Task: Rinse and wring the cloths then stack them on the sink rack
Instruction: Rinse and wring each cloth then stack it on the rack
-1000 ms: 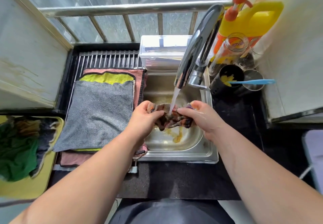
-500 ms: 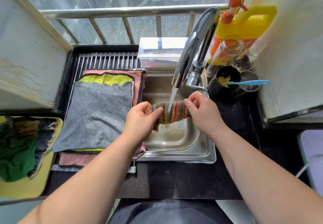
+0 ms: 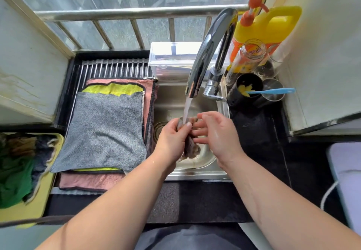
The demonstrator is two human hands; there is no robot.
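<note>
My left hand (image 3: 172, 139) grips a bunched, wet, brownish striped cloth (image 3: 190, 148) over the steel sink (image 3: 197, 172), under water running from the chrome tap (image 3: 207, 54). The cloth hangs down from that fist into the basin. My right hand (image 3: 216, 132) is beside it with fingers spread and straight, fingertips touching the cloth. On the sink rack (image 3: 115, 67) to the left lies a flat stack: a grey cloth (image 3: 105, 132) on top, a yellow-green cloth (image 3: 113, 88) under it, a pink cloth (image 3: 91, 181) at the bottom.
A yellow tray (image 3: 29, 210) at the left holds several crumpled cloths, green and dark. Behind the sink stands a clear lidded box (image 3: 172, 58). Right of the tap are a yellow jug (image 3: 271, 27), a glass jar (image 3: 248, 56) and a black cup with a blue brush (image 3: 273, 91).
The cloth was stretched between both hands under the stream. Now it is bunched and hangs from my left hand alone, and my right hand has let go and opened its fingers.
</note>
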